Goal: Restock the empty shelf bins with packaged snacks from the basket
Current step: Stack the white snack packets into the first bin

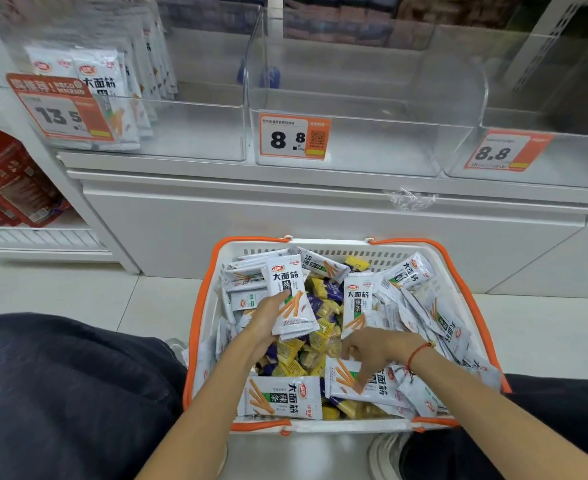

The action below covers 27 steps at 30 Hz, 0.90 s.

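Fingers (287,299) of my left hand (265,323) were curled round a small stack of white snack packs (291,299), held upright just above the basket (204,306), so I guess I was collecting a handful before one trip up to the shelf. My right hand (375,348) was down among the loose packs, fingertips pinching another white pack (355,379) by its edge to peel it off the pile. Yellow and purple sweets (323,327) sat underneath. Up top, the left bin (188,129) already had a few matching packs at its left end, while the middle bin (372,147) looked bare, probably next in line.
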{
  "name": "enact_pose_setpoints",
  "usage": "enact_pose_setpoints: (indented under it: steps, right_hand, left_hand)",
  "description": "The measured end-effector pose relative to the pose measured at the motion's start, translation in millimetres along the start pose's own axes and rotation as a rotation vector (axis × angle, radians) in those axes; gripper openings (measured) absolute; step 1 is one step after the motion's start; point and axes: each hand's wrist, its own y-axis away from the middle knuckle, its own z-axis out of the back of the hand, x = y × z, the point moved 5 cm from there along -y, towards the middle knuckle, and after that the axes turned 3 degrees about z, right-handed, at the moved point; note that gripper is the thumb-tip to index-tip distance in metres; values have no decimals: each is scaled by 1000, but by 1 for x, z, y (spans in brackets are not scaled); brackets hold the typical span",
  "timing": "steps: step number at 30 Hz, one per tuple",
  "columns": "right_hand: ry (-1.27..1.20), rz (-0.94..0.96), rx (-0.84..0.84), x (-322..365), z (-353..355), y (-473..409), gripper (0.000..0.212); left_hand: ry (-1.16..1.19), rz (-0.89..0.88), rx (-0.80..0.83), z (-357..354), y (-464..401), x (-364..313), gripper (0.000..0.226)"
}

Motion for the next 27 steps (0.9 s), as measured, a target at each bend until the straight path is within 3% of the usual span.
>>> enact_pose_setpoints:
  steps: [3,6,12,14,18,22,24,27]
  right_hand:
    - [-149,109,-150,5,4,-7,33]
    - [-440,137,-275,4,19,-3,29]
    - [-1320,30,-857,-23,61,22,30]
    - [-1633,12,-908,-26,59,21,35]
    - [-2058,58,-815,-7,48,11,56]
    - [-2210,91,-845,20,37,2,67]
    - [-2016,62,-977,26,36,4,65]
    - [-1554,-60,-1155,28,33,7,39]
  left_hand:
    - [44,-22,-34,10,0,-3,19]
    - [108,-48,-36,13,-2,-7,19]
    - [39,-88,10,11,0,-7,20]
    - [39,-94,4,9,0,-6,20]
    - [60,-29,-54,3,1,1,21]
    - [39,-35,-39,-6,15,10,26]
    - [66,-45,-21,-11,18,10,29]
    - [165,-60,-70,-18,10,4,35]
